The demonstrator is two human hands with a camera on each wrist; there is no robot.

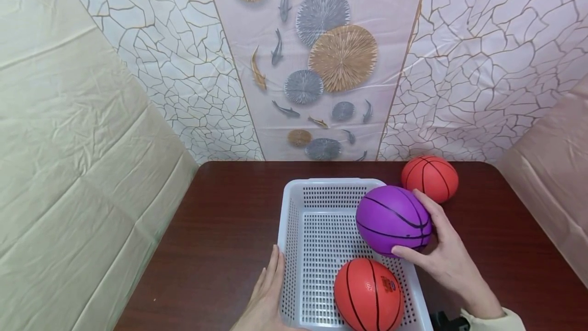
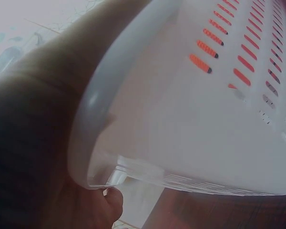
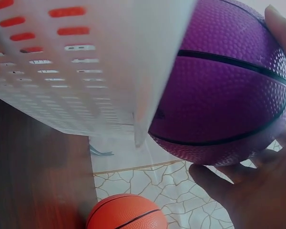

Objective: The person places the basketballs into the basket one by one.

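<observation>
A purple toy basketball point(image 1: 393, 221) is held by my right hand point(image 1: 443, 257), thumb and fingers spread around its right side. The ball is over the right rim of a white perforated plastic basket point(image 1: 290, 219); in the right wrist view the purple ball point(image 3: 224, 95) overlaps the rim. A red basketball point(image 1: 369, 295) lies inside the basket, toward its near right corner. My left hand point(image 1: 266, 295) rests against the basket's left outer wall, fingers fairly straight. In the left wrist view the basket rim point(image 2: 93, 100) hides much of that hand.
Another red basketball point(image 1: 430, 179) sits on the dark brown table point(image 1: 229, 229) at the far right, behind the purple ball. A patterned cloth point(image 1: 321, 117) hangs along the back edge. Pale cloth panels point(image 1: 105, 178) flank the table. A black object point(image 1: 447, 321) is near my right wrist.
</observation>
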